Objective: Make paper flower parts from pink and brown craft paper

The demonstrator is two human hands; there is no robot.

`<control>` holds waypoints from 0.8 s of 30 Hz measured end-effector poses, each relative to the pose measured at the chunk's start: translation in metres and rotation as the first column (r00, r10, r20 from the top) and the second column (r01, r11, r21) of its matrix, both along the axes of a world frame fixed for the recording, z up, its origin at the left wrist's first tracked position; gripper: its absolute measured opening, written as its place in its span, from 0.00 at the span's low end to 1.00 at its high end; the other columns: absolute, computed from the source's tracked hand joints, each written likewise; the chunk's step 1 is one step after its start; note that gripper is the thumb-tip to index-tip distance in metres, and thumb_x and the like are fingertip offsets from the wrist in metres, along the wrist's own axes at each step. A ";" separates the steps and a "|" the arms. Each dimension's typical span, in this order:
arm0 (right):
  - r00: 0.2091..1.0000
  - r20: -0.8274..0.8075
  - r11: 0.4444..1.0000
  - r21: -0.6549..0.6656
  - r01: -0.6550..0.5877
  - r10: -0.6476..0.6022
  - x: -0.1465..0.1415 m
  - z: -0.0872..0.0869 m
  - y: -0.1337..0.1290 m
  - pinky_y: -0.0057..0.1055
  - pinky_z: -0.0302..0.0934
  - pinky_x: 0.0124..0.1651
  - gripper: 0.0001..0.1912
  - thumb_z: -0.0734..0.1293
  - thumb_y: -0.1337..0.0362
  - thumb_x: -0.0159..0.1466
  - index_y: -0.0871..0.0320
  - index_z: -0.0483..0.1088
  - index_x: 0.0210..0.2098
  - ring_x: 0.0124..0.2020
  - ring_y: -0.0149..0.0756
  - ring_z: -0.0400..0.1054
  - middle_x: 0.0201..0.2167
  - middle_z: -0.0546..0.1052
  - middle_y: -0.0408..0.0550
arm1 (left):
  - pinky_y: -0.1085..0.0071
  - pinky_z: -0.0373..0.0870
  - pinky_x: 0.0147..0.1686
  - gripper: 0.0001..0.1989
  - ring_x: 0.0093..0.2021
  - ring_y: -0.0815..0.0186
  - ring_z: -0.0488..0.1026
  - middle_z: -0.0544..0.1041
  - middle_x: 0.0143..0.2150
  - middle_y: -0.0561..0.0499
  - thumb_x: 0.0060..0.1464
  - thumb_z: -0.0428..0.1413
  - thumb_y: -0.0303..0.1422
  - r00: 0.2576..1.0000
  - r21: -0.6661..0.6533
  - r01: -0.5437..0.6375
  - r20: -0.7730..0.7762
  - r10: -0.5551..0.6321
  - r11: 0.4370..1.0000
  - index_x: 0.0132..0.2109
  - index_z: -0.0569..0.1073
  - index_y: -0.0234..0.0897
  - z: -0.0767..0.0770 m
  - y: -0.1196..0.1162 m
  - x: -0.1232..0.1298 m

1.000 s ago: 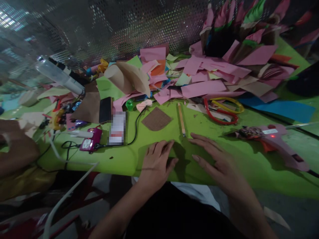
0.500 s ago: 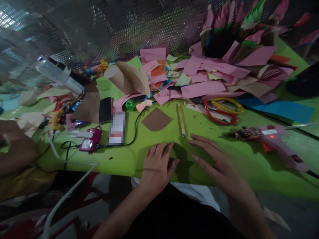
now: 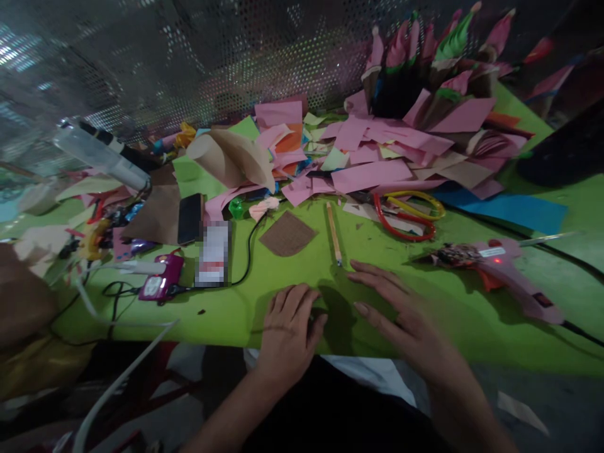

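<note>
My left hand (image 3: 289, 324) rests near the front edge of the green table (image 3: 245, 324), palm down, fingers loosely bent and thumb apart. Nothing shows in it. Just beyond lies a brown fabric-like piece (image 3: 287, 234) with a rounded lower edge. To the right, my right hand (image 3: 401, 308) hovers or rests lightly with its fingers stretched and spread, holding nothing visible. A pencil (image 3: 334, 234) lies a little beyond its fingertips. Farther right is a pink glue gun (image 3: 514, 270) with a red light on.
Red and yellow-handled scissors (image 3: 408, 214) lie behind my right hand. Pink paper scraps (image 3: 372, 173) heap at the back. At left are a dark phone (image 3: 190, 218), a purple plug adapter (image 3: 161, 277) and cables. Another person's arm (image 3: 23, 296) enters at far left.
The whole view has shifted slightly, so the table items appear farther left. My left fingers are a little more bent. My right hand stays spread near the pencil.
</note>
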State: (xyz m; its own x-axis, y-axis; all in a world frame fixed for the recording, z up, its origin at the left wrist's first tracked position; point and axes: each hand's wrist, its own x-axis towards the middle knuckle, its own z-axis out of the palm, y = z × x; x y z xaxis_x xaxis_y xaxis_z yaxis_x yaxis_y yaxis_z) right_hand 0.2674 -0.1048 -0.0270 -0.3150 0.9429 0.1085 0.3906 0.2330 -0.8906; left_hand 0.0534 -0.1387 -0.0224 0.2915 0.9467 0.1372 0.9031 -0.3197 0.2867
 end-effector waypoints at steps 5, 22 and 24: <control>1.000 -0.018 1.000 0.005 -0.006 0.006 0.001 -0.002 0.000 0.51 0.61 0.64 0.17 0.65 0.58 0.68 0.49 0.71 0.56 0.63 0.47 0.64 0.62 0.71 0.51 | 0.56 0.69 0.48 0.26 0.48 0.54 0.69 0.73 0.50 0.40 0.66 0.47 0.41 0.999 -0.057 -0.031 -0.037 0.029 0.998 0.66 0.63 0.35 0.003 0.005 0.003; 0.897 -0.308 0.949 -0.111 0.296 -0.316 0.005 0.003 -0.012 0.48 0.65 0.58 0.08 0.66 0.60 0.67 0.47 0.75 0.44 0.57 0.47 0.70 0.53 0.77 0.49 | 0.57 0.57 0.68 0.26 0.70 0.59 0.58 0.66 0.68 0.43 0.65 0.51 0.45 0.833 -0.218 0.551 0.201 -0.515 0.806 0.64 0.65 0.36 0.021 0.001 0.039; 0.850 -0.357 0.922 -0.140 0.361 -0.388 0.005 0.004 -0.015 0.48 0.66 0.57 0.06 0.66 0.61 0.67 0.48 0.75 0.42 0.56 0.47 0.70 0.50 0.78 0.48 | 0.69 0.62 0.65 0.19 0.65 0.68 0.66 0.73 0.63 0.48 0.67 0.48 0.41 0.734 -0.212 0.670 0.330 -0.593 0.711 0.59 0.70 0.39 0.029 0.000 0.036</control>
State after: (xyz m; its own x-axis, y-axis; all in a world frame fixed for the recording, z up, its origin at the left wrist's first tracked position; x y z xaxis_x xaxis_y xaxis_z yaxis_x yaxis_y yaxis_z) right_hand 0.2720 -0.1199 -0.0231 0.1147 0.9902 0.0803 0.0746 0.0720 -0.9946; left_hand 0.0893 -0.1388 0.0069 0.8335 0.5521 0.0217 0.4176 -0.6551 0.6296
